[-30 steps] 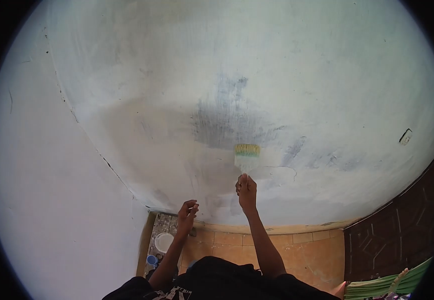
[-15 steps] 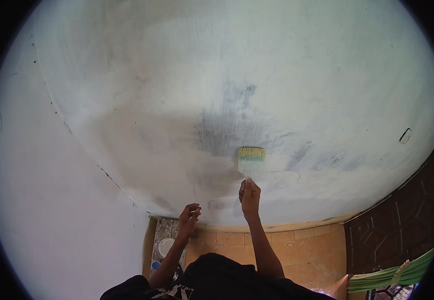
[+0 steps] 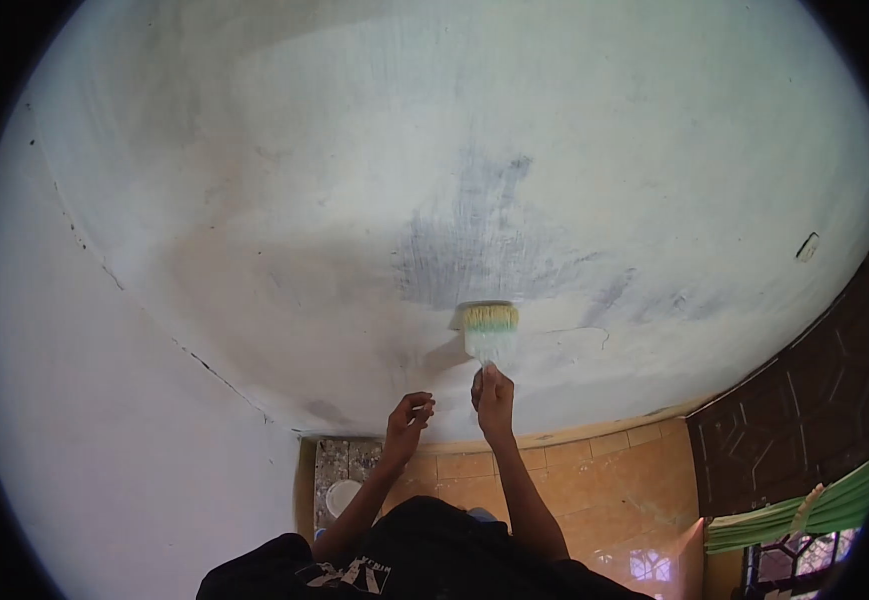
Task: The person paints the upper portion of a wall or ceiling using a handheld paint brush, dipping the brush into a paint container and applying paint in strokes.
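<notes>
A wide brush (image 3: 492, 322) with yellowish bristles and a pale, green-banded body is held upright by its handle in my right hand (image 3: 495, 402). Its bristle tips are at the whitish wall (image 3: 605, 130), just below a grey-blue smudged patch (image 3: 465, 250). To the left, my left hand (image 3: 411, 420) is raised in front of the lower wall with its fingers curled and partly apart, holding nothing visible.
At the lower left a white round container (image 3: 343, 496) stands on a stained surface. Orange tiles (image 3: 595, 480) run below the wall. A dark patterned panel (image 3: 795, 400) and a green curtain (image 3: 805, 520) are at right.
The brush and my right hand have moved slightly down and left. My left hand has shifted right, closer to my right hand. The camera view has moved a little.
</notes>
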A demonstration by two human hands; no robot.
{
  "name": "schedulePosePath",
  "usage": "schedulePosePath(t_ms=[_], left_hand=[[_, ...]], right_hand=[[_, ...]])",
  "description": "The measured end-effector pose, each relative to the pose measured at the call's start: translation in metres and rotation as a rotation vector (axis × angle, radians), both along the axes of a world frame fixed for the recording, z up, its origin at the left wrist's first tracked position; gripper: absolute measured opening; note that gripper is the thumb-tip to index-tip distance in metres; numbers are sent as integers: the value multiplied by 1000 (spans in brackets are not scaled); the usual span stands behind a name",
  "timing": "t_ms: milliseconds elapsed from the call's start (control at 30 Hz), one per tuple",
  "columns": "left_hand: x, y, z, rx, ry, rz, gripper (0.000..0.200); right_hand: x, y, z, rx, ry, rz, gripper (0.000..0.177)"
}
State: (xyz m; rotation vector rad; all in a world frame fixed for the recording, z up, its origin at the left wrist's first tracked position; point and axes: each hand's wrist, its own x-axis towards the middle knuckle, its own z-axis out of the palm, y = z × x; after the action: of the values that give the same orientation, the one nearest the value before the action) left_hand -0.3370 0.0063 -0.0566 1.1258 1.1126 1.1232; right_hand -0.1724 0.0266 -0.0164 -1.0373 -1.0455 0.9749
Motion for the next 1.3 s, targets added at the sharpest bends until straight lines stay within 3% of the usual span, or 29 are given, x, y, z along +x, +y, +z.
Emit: schedulePosePath(t_ms=[100,267,400,433,533,667,733,800,867,1000,1067,1167,1300], left_hand=[[-7,1,-6,-29,26,-25,27],[-24,-5,-12,-9,36,3,27],[-31,-6,-17,-49,47,41,27],[-31,-9,-17,-60,42,41,27],[-25,-12,-12,-69,27,35,27],[-17,-9,-12,-48,-4,41,28],[-9,-9,-11,-43,-10,34,28],[1,-8,-2,-32,3,15,28],[8,-3,-7,-38,3,-1,27],[25,-4,-5,-45,11,-39,27],[33,-2,-11,-41,13,-51,27],[46,-2,-10,-38,-3,-60,26],[58,-1,-2,-33,-6,-46,25]], right_hand=[[-3,21,-33,36,-19,4,49],[-18,-28,-108,-233,-68,-46,49],[-8,-23,-77,-94,-215,-61,49],[-11,-23,-27,-101,-35,-36,49],[2,2,5,-60,21,-21,50],[14,19,-72,-51,-92,10,49],[14,2,-125,-101,-189,-19,48],[18,-27,-140,-196,-175,-7,48],[25,-26,-115,-195,-121,-11,49],[46,-7,4,-48,26,-34,52],[64,11,20,-22,73,-3,51],[88,28,-41,82,-132,-29,50],[89,-13,-119,-93,-150,-27,49]])
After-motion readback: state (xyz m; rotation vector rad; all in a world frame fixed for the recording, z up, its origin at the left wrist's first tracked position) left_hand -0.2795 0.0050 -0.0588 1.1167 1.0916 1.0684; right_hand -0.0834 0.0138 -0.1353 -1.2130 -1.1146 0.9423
